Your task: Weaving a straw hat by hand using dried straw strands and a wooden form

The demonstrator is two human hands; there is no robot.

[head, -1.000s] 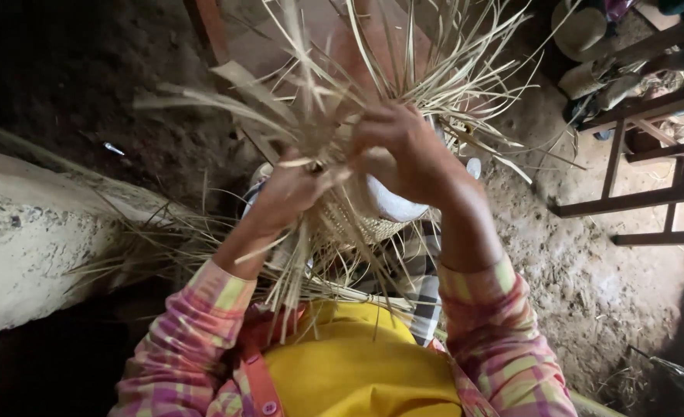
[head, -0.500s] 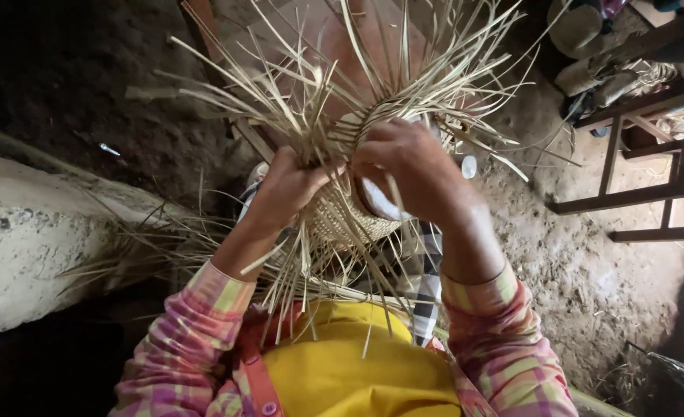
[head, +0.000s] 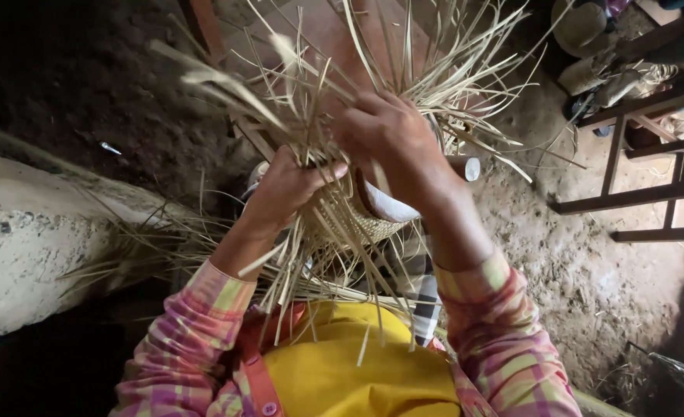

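While gripped, woven basket [head: 357, 220] between 2 hands [head: 291, 185], straw strips [head: 319, 100] above.

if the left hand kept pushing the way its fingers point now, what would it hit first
Most likely the woven basket and the loose straw strips it already grips; the left hand points right, toward the right hand. Depth is unclear.
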